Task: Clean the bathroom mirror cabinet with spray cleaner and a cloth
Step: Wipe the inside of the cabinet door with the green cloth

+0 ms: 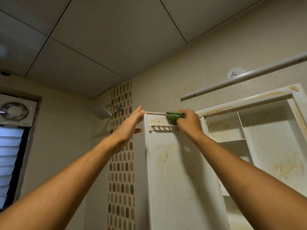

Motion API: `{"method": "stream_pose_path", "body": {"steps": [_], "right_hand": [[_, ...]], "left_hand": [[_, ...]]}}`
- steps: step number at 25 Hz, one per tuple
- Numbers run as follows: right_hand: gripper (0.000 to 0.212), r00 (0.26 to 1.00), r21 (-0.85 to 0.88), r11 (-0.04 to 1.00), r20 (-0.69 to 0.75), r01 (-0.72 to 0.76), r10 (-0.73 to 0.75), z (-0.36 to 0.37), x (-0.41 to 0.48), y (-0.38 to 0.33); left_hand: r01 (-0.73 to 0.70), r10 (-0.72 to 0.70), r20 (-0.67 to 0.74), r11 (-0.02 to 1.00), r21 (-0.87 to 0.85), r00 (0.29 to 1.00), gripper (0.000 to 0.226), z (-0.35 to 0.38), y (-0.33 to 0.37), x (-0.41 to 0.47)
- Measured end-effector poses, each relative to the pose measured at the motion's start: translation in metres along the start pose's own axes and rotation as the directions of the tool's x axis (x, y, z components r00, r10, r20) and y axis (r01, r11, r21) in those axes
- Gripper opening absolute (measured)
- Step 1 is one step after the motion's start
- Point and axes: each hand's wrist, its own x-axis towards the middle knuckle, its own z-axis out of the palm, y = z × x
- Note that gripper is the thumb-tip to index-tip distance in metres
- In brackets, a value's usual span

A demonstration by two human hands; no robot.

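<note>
The white cabinet door (174, 171) stands swung open, its inner face streaked with brown stains. My right hand (188, 121) grips a folded green cloth (174, 116) and presses it on the door's top edge, just above a small slotted rack (163, 127). My left hand (131, 123) holds the door's upper left corner, fingers over the top and thumb against the side edge. The open cabinet (265, 130) to the right shows stained white shelves. No spray cleaner is in view.
A tube light (240, 77) runs along the wall above the cabinet. A shower head (103, 112) and a mosaic tile strip (121, 163) lie left of the door. An exhaust fan (15, 111) sits over a louvred window (11, 155) at far left.
</note>
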Motion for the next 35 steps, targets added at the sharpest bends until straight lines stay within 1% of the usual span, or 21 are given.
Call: {"method": "stream_pose_path", "body": {"steps": [2,4,5,6,7,8,9,11,13,14,15,17,18,20,22,24,26,27,29,32,35], "right_hand": [[0.041,0.941,-0.069,0.955,0.204,0.289,-0.27,0.013,-0.008,-0.037],[0.041,0.854,-0.284,0.82,0.326,0.497,-0.405,0.011,-0.014,-0.041],[0.036,0.858,-0.401,0.763,0.327,0.506,-0.397,0.002,-0.006,-0.028],[0.03,0.901,-0.516,0.742,0.304,0.428,-0.309,-0.011,0.005,-0.012],[0.025,0.957,-0.609,0.742,0.245,0.279,-0.159,-0.026,0.01,0.001],[0.022,0.982,-0.642,0.755,0.186,0.137,-0.02,-0.033,0.013,0.008],[0.022,0.987,-0.626,0.777,0.158,0.075,0.032,-0.033,0.015,0.009],[0.028,0.962,-0.474,0.85,0.245,0.23,-0.124,-0.014,0.01,-0.016],[0.036,0.879,-0.309,0.859,0.387,0.408,-0.279,0.004,-0.003,-0.039],[0.038,0.857,-0.314,0.837,0.417,0.447,-0.302,0.003,-0.001,-0.042],[0.036,0.87,-0.392,0.81,0.412,0.437,-0.27,-0.004,0.008,-0.039],[0.033,0.935,-0.632,0.713,0.341,0.305,-0.098,-0.018,0.023,-0.031],[0.034,0.947,-0.651,0.714,0.316,0.258,-0.053,-0.017,0.023,-0.034],[0.035,0.9,-0.459,0.81,0.394,0.366,-0.184,0.003,0.014,-0.057],[0.034,0.834,-0.346,0.807,0.468,0.478,-0.293,0.024,0.001,-0.074],[0.028,0.843,-0.475,0.724,0.459,0.5,-0.281,0.016,0.005,-0.066],[0.022,0.911,-0.661,0.65,0.392,0.375,-0.127,-0.001,0.018,-0.048],[0.021,0.932,-0.683,0.66,0.355,0.313,-0.075,-0.001,0.019,-0.044],[0.018,0.913,-0.575,0.732,0.376,0.365,-0.16,0.013,0.01,-0.054],[0.019,0.825,-0.408,0.76,0.484,0.507,-0.291,0.017,0.0,-0.06],[0.021,0.88,-0.546,0.717,0.43,0.432,-0.203,-0.008,0.018,-0.044]], "left_hand": [[-0.003,0.003,0.001,1.0,-0.025,1.0,0.068,-0.001,0.001,-0.001],[0.004,-0.003,0.006,0.999,-0.036,1.0,0.065,-0.001,0.001,-0.001],[0.009,-0.008,0.012,0.999,-0.035,1.0,0.064,-0.002,0.001,-0.002],[0.01,-0.009,0.02,0.999,-0.032,1.0,0.064,-0.003,0.001,-0.002],[0.011,-0.01,0.025,0.999,-0.031,1.0,0.065,-0.003,0.001,-0.002],[0.01,-0.009,0.026,0.999,-0.033,1.0,0.065,-0.005,0.0,-0.002],[0.006,-0.005,0.027,0.999,-0.039,1.0,0.065,-0.006,-0.001,-0.001],[-0.002,0.003,0.024,0.999,-0.043,1.0,0.067,-0.007,-0.004,0.0],[-0.017,0.018,0.017,0.999,-0.049,1.0,0.079,-0.006,-0.007,0.0],[-0.014,0.015,0.013,0.999,-0.052,1.0,0.086,-0.006,-0.008,0.0],[-0.009,0.01,0.015,0.999,-0.052,1.0,0.089,-0.006,-0.008,-0.001],[-0.012,0.013,0.023,0.999,-0.043,1.0,0.091,-0.007,-0.008,0.0],[-0.013,0.014,0.029,0.999,-0.034,0.999,0.091,-0.007,-0.008,0.0],[-0.013,0.014,0.034,0.999,-0.029,0.999,0.092,-0.008,-0.007,0.0],[-0.015,0.016,0.032,0.999,-0.038,0.999,0.092,-0.008,-0.006,0.0],[-0.007,0.008,0.036,0.999,-0.032,0.999,0.093,-0.008,-0.005,-0.001],[-0.01,0.01,0.037,1.0,-0.017,0.999,0.093,-0.008,-0.005,-0.002],[-0.009,0.009,0.042,1.0,-0.008,0.999,0.093,-0.008,-0.005,-0.002],[-0.008,0.008,0.037,1.0,-0.013,0.999,0.093,-0.007,-0.006,-0.002],[-0.011,0.011,0.023,1.0,-0.029,1.0,0.092,-0.008,-0.007,-0.001],[-0.008,0.008,0.024,0.999,-0.031,1.0,0.093,-0.008,-0.007,-0.001]]}}
